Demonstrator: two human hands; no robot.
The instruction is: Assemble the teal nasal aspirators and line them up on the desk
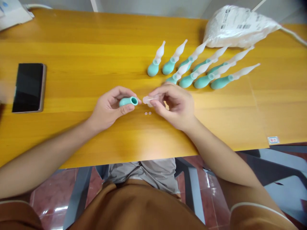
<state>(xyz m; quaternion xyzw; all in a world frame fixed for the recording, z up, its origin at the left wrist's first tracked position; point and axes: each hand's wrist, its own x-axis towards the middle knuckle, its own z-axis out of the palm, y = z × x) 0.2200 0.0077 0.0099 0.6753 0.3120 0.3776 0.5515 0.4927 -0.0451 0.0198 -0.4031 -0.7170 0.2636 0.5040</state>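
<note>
My left hand (110, 107) is closed around a small teal rubber bulb (128, 101), its open mouth facing right. My right hand (174, 103) pinches a clear whitish plastic tip (149, 100) just to the right of the bulb's mouth, almost touching it. Two tiny pale discs (147, 113) lie on the wooden table (83, 64) below the gap between my hands. Behind my right hand stand two rows of several assembled teal bulbs with white tips (203, 68).
A black phone (29, 87) lies at the left of the table. A white plastic bag (236, 25) sits at the back right, and a white packet (13, 14) at the back left corner. A small sticker (273, 140) is near the front right edge.
</note>
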